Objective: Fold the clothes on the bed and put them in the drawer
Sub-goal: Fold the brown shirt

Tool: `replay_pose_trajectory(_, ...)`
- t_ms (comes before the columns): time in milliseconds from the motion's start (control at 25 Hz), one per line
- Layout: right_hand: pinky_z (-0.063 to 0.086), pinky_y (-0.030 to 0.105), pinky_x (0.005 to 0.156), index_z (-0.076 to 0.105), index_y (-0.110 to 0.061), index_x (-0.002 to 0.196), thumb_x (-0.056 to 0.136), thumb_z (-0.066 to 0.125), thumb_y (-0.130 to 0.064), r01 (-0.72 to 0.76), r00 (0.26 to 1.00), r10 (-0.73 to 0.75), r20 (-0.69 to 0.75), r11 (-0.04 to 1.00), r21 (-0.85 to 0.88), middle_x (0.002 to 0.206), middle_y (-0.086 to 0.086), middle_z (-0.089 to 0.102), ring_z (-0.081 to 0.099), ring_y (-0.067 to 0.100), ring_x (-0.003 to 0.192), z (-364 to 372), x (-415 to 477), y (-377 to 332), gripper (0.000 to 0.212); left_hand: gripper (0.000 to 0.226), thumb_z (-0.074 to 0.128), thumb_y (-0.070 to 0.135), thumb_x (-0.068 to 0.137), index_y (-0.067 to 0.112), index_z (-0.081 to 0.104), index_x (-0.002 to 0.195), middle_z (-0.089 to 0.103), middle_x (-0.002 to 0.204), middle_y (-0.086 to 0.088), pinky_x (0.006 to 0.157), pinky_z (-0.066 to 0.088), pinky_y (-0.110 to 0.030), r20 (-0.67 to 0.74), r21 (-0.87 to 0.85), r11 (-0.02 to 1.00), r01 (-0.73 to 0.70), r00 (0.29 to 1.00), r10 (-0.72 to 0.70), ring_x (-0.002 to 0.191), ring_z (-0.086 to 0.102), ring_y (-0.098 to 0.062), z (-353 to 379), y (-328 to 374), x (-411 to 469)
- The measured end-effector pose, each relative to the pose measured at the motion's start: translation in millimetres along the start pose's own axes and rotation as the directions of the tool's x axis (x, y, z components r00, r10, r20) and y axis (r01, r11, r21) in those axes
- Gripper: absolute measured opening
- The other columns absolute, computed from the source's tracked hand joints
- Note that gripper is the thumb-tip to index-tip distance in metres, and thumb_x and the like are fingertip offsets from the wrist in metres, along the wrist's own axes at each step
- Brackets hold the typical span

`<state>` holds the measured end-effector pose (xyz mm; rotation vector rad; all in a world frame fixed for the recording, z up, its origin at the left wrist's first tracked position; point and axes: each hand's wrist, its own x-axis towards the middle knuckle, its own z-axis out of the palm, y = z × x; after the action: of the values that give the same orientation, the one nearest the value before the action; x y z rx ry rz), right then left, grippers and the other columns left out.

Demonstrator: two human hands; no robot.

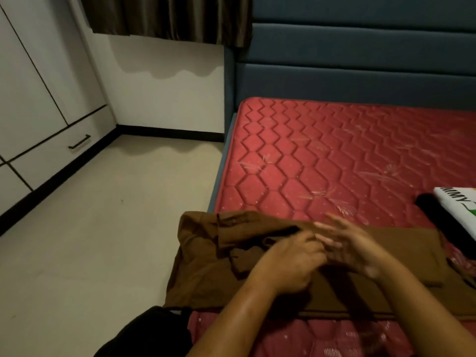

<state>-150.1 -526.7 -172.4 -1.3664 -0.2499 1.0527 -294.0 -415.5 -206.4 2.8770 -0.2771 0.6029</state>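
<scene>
Dark cloth (154, 333): nearest the camera at the lower left, cut off by the frame; what it is cannot be told.
Left hand (291, 264): rests on the middle of the brown garment with its fingers curled down. The fingertips are hidden by the other hand, so whether they pinch the cloth cannot be told.
Right hand (358, 249): just beside the left and touching or overlapping it at the fingers. Its fingers are spread and straight and hold nothing; it is blurred.
Brown garment (211, 256): lies under both hands at the near edge of the bed, its left end hanging over the side. It is plain brown, partly folded, smooth to the right and rumpled in layers to the left.
Mattress (322, 155): red and quilted in a zigzag pattern.
Black item (430, 206): on the mattress at the right, well apart from the hands, partly under the white item.
White item (461, 204): folded, printed with letters, cut off by the right edge.
Drawer (59, 148): across the floor at the left, closed, with a dark bar handle.
Headboard (360, 63): blue and padded, behind the mattress.
</scene>
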Motion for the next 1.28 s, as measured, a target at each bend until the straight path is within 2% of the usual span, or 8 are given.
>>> replay_pose_trajectory(120,0.045,0.048,0.094,0.049,-0.039,0.131,0.077,0.069,-0.039,-0.057,0.993,0.052,-0.107,0.997,-0.043,0.129,0.0,0.061,0.061,0.026,0.11,-31,9,1,0.057,0.017,0.062,0.008,0.072,0.011,0.064,0.089,0.067,0.087,-0.005,0.063,0.052,-0.037,0.09,-0.072,0.996,0.044,0.995,-0.037,0.088,0.055,-0.027,21,21,1)
replay_pose_trajectory(280,0.047,0.037,0.092,0.036,-0.033,0.144,0.086,0.069,-0.027,0.036,0.989,-0.093,-0.119,0.91,-0.412,0.125,-0.003,0.057,0.058,0.021,0.106,14,23,29,0.067,0.024,0.062,0.019,0.071,0.016,0.061,0.095,0.067,0.087,-0.002,0.063,0.05,-0.032,-0.098,-0.011,0.972,0.237,0.967,-0.236,0.081,0.058,-0.025,4,0,-13)
replay_pose_trajectory(400,0.048,0.022,0.079,0.045,-0.015,0.139,0.084,0.069,-0.005,0.144,0.965,-0.245,-0.089,0.787,-0.599,0.122,0.001,0.058,0.058,0.018,0.103,39,40,49,0.061,0.047,0.069,0.031,0.073,0.021,0.054,0.116,0.058,0.11,0.002,0.073,0.049,-0.035,-0.111,0.104,0.794,0.599,0.801,-0.589,0.1,0.054,-0.022,-8,-15,-39)
replay_pose_trajectory(560,0.051,0.022,0.055,0.064,-0.009,0.095,0.086,0.045,0.009,0.153,0.987,-0.158,-0.028,0.981,-0.116,0.083,0.011,0.067,0.063,0.015,0.061,36,39,36,0.028,0.055,0.067,0.042,0.082,0.022,0.042,0.127,0.044,0.125,0.004,0.086,0.047,-0.032,0.044,0.012,0.563,0.827,0.562,-0.826,0.117,0.041,-0.018,-10,-28,-68)
replay_pose_trajectory(720,0.048,0.02,0.053,0.054,-0.021,0.064,0.048,0.07,-0.015,0.275,0.96,-0.273,-0.061,0.882,0.382,0.067,-0.007,0.063,0.063,0.011,0.068,-11,25,-6,0.024,0.035,0.056,0.016,0.088,0.02,0.054,0.122,0.051,0.12,0.002,0.073,0.05,-0.026,-0.006,0.155,0.63,0.761,0.638,-0.77,0.106,0.051,-0.017,-7,-25,-69)
replay_pose_trajectory(920,0.042,0.03,0.072,0.062,-0.027,0.1,0.092,0.048,-0.003,0.194,0.934,-0.267,-0.238,0.938,-0.288,0.095,-0.003,0.065,0.056,0.017,0.084,-27,27,-2,0.029,0.042,0.072,0.016,0.063,0.019,0.062,0.103,0.061,0.106,0.0,0.067,0.051,-0.031,-0.012,0.2,0.827,0.525,0.845,-0.534,0.088,0.059,-0.02,9,-9,-62)
replay_pose_trajectory(1080,0.039,0.037,0.107,0.019,-0.031,0.152,0.083,0.073,-0.022,0.235,0.955,-0.275,0.108,0.484,-0.843,0.142,0.005,0.045,0.045,0.022,0.13,12,51,45,0.089,0.018,0.055,0.014,0.075,0.022,0.058,0.092,0.06,0.083,0.008,0.047,0.043,-0.027,0.014,0.13,0.89,0.436,0.897,-0.441,0.074,0.055,-0.015,15,7,-57)
replay_pose_trajectory(1280,0.052,0.034,0.088,0.063,-0.04,0.113,0.083,0.063,-0.021,0.061,0.965,-0.253,-0.062,0.451,-0.891,0.112,-0.003,0.068,0.063,0.021,0.103,9,70,63,0.036,0.021,0.07,0.018,0.07,0.025,0.053,0.08,0.056,0.077,0.01,0.04,0.034,-0.021,0.065,0.217,0.887,0.408,0.9,-0.43,0.072,0.055,-0.012,21,12,-62)
